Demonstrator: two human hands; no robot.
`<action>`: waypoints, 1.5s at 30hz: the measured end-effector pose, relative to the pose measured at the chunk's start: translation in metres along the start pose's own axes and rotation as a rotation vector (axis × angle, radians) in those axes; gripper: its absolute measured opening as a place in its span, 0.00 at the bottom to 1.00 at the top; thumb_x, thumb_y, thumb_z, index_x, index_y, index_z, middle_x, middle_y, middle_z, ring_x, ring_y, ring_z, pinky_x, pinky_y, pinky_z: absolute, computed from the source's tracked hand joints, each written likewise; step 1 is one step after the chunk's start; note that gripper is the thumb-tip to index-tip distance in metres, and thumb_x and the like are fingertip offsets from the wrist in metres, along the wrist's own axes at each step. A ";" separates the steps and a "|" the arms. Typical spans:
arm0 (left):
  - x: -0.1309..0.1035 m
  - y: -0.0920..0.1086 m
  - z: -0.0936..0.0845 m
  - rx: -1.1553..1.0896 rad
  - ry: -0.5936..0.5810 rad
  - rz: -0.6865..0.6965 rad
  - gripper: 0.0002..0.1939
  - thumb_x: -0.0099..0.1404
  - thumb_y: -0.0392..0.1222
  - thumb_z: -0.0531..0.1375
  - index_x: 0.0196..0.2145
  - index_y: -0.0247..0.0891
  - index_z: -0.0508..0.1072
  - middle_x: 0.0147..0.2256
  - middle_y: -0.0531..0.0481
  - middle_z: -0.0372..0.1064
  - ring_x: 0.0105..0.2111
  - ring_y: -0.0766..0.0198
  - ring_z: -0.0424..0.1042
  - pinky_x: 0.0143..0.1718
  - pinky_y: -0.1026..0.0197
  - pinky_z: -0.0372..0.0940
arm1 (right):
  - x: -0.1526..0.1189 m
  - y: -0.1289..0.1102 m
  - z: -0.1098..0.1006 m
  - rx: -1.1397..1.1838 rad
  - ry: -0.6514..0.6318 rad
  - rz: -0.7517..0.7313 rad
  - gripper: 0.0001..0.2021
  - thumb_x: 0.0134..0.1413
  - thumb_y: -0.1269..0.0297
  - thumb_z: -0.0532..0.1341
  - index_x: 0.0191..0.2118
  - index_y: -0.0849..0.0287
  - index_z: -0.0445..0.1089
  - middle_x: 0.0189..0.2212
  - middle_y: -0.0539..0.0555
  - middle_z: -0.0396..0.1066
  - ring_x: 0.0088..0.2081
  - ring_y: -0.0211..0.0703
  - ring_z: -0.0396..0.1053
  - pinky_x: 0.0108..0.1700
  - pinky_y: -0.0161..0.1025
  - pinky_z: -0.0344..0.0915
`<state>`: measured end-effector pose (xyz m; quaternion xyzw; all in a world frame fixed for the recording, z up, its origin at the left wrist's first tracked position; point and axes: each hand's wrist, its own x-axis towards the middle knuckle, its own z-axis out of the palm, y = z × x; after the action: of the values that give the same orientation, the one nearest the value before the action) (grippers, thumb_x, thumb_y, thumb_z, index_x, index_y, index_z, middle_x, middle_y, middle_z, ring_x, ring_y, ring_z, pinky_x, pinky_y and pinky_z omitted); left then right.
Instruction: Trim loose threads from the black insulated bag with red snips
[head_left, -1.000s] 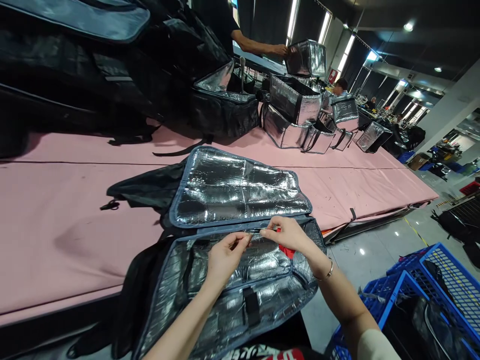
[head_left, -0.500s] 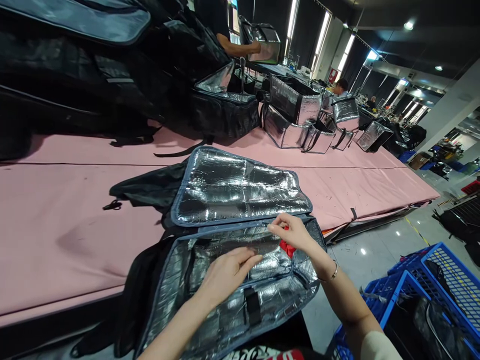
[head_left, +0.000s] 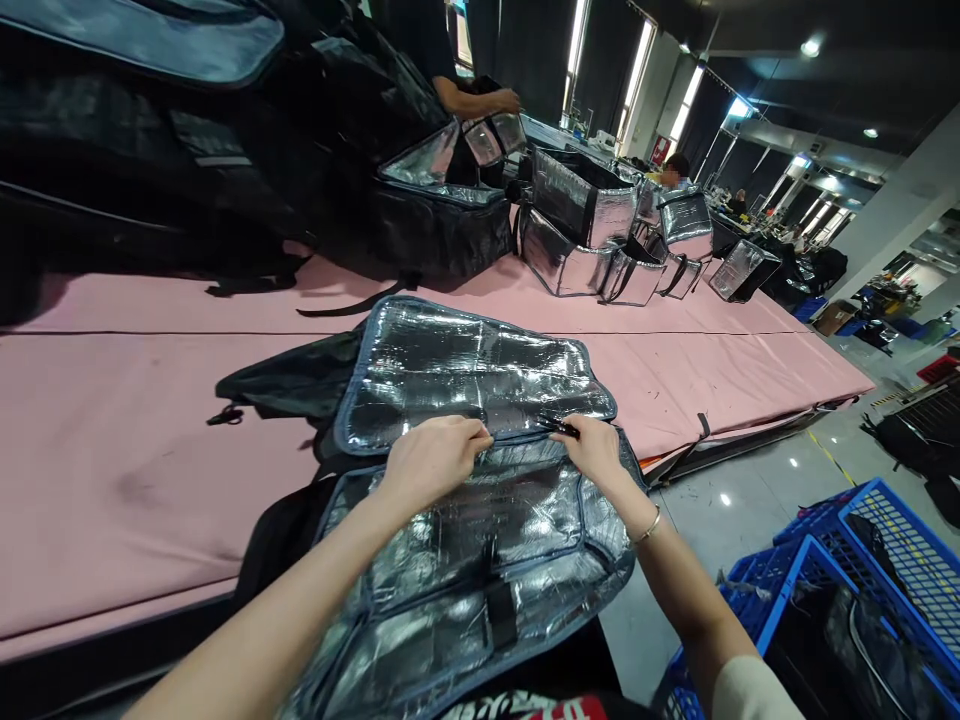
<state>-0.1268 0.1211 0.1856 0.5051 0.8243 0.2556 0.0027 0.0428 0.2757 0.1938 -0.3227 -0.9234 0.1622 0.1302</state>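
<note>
An insulated bag (head_left: 465,545) lies open in front of me, lined with silver foil and edged in blue-grey binding. Its foil-lined lid (head_left: 480,365) is folded back flat on the pink table. My left hand (head_left: 431,455) is closed, thumb and fingertips pinched at the seam between lid and body. Farther right along the same seam is my right hand (head_left: 596,450), its fingers closed round small dark thread snips (head_left: 559,427) that point left. A black strap piece (head_left: 501,610) shows on the near inner wall.
Black bags (head_left: 150,200) are piled at the back left of the pink table (head_left: 112,440). Several silver foil boxes (head_left: 577,205) stand farther back. A co-worker's arm (head_left: 476,100) reaches over a foil piece there. Blue crates (head_left: 825,560) sit on the floor at right.
Both hands have moved up from over the bag's inside to the lid seam. The red bit beneath my right hand is out of sight, and dark snips now show in its fingers.
</note>
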 end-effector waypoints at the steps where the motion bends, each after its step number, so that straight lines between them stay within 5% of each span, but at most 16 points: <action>1: 0.004 -0.002 -0.002 -0.008 -0.042 -0.024 0.14 0.59 0.48 0.52 0.24 0.44 0.74 0.27 0.46 0.74 0.26 0.54 0.69 0.24 0.59 0.53 | 0.004 -0.001 -0.001 -0.020 -0.011 0.007 0.09 0.59 0.55 0.61 0.36 0.53 0.74 0.34 0.54 0.77 0.39 0.49 0.73 0.36 0.37 0.59; 7: 0.015 -0.004 -0.010 -0.051 -0.152 -0.064 0.13 0.55 0.50 0.53 0.23 0.45 0.74 0.26 0.48 0.75 0.25 0.55 0.70 0.24 0.61 0.53 | 0.023 -0.008 -0.011 -0.081 -0.110 0.026 0.07 0.53 0.55 0.65 0.33 0.51 0.76 0.32 0.52 0.77 0.38 0.50 0.73 0.34 0.38 0.60; 14: 0.008 0.034 0.008 -0.108 -0.110 0.049 0.14 0.57 0.52 0.54 0.33 0.46 0.75 0.38 0.47 0.74 0.41 0.51 0.71 0.34 0.58 0.61 | 0.029 -0.008 -0.015 -0.095 -0.168 0.012 0.08 0.53 0.55 0.65 0.37 0.51 0.77 0.34 0.52 0.78 0.39 0.50 0.73 0.36 0.39 0.62; 18: 0.021 0.044 0.017 -0.082 -0.133 -0.040 0.13 0.59 0.49 0.52 0.29 0.43 0.75 0.32 0.44 0.74 0.35 0.50 0.71 0.30 0.58 0.57 | 0.024 -0.004 -0.016 -0.097 -0.149 -0.031 0.11 0.60 0.54 0.59 0.39 0.52 0.76 0.36 0.52 0.78 0.40 0.48 0.74 0.37 0.38 0.63; 24: 0.044 0.037 0.010 -0.127 -0.290 -0.112 0.08 0.53 0.47 0.56 0.21 0.44 0.73 0.23 0.48 0.72 0.26 0.54 0.69 0.26 0.60 0.53 | 0.013 0.008 -0.027 -0.100 -0.076 -0.237 0.14 0.64 0.58 0.56 0.51 0.58 0.67 0.41 0.53 0.76 0.40 0.44 0.72 0.39 0.36 0.63; 30: 0.048 0.036 0.003 -0.185 -0.397 -0.086 0.10 0.52 0.47 0.54 0.22 0.43 0.72 0.24 0.50 0.73 0.26 0.57 0.70 0.26 0.61 0.55 | 0.018 0.019 -0.038 -0.184 0.000 -0.544 0.08 0.62 0.65 0.59 0.46 0.57 0.71 0.44 0.55 0.73 0.45 0.45 0.66 0.45 0.39 0.59; 38: 0.046 0.035 0.001 -0.144 -0.409 -0.059 0.11 0.55 0.47 0.52 0.25 0.43 0.72 0.29 0.51 0.75 0.30 0.57 0.71 0.29 0.61 0.56 | 0.024 0.023 -0.033 -0.315 0.068 -0.740 0.11 0.65 0.72 0.53 0.44 0.57 0.72 0.38 0.55 0.73 0.38 0.46 0.61 0.36 0.42 0.53; 45: 0.044 0.035 0.001 -0.124 -0.420 -0.024 0.11 0.55 0.45 0.51 0.26 0.42 0.71 0.29 0.51 0.74 0.30 0.58 0.70 0.29 0.61 0.54 | 0.038 0.020 -0.045 -0.345 -0.038 -0.863 0.09 0.64 0.73 0.54 0.41 0.57 0.72 0.36 0.54 0.72 0.38 0.46 0.61 0.36 0.42 0.52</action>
<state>-0.1192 0.1710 0.2105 0.5362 0.7943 0.1950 0.2087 0.0408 0.3243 0.2325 0.0771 -0.9890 -0.0569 0.1131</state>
